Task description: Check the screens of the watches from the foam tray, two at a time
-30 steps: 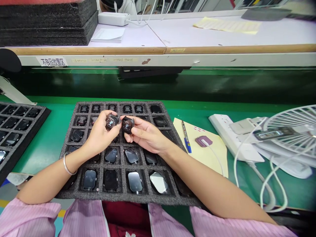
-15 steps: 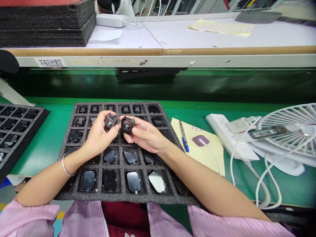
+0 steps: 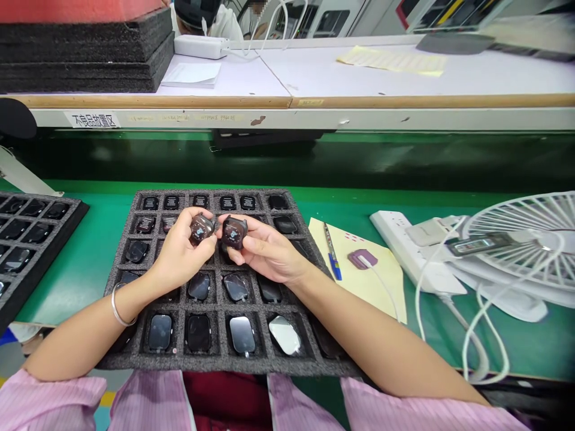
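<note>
My left hand [image 3: 186, 248] is closed around a strapless smartwatch [image 3: 202, 228], whose round dial is lit. Close beside it, my right hand [image 3: 267, 248] grips a second smartwatch [image 3: 234, 232], also with a lit screen. Both watches are held face up above a dark grey foam tray [image 3: 179, 363]. Square pockets in the tray hold several watch bodies, such as a dark one [image 3: 160, 332] and a pale reflective one [image 3: 284, 335] in the front row. Several in the back row show white lines of text. My hands and forearms hide part of the tray.
A second foam tray [image 3: 67, 216] lies at the left. To the right are a yellow sheet [image 3: 390, 281] with a pen [image 3: 332, 254] and a purple cabled block [image 3: 363, 258], a power strip [image 3: 413, 257] and a white fan [image 3: 530, 239]. Black foam sheets [image 3: 81, 72] are stacked on the shelf.
The view has shifted slightly. Both hands still hold the two watches side by side; the right-hand watch is turned slightly and a little farther from the left one.
</note>
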`<state>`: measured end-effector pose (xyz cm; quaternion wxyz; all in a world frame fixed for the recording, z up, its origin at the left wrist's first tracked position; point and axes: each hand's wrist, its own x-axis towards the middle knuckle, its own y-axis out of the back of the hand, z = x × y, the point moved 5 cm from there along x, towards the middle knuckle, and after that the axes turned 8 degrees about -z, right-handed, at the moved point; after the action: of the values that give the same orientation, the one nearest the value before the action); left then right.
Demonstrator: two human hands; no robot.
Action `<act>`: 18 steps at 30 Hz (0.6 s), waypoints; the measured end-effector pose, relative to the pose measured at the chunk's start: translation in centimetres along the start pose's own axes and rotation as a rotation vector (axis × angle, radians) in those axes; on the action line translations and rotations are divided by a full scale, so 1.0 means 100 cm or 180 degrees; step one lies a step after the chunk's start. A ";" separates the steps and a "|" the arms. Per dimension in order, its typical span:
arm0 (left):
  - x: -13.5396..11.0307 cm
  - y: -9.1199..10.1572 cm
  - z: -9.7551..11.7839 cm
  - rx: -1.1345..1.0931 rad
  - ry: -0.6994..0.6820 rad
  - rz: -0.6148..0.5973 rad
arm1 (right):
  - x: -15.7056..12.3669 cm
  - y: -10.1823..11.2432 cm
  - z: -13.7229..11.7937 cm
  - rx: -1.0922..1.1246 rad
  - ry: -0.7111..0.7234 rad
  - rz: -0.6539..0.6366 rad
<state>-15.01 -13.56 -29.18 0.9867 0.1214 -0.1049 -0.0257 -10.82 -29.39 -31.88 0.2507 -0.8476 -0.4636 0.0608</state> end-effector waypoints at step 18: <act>0.001 0.003 -0.007 0.0001 0.0247 0.0115 | -0.001 0.002 0.002 0.0116 -0.0039 -0.0150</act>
<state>-14.81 -13.15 -29.75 0.9903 0.1206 -0.0687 -0.0032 -10.73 -29.48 -32.15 0.2647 -0.8314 -0.4838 0.0686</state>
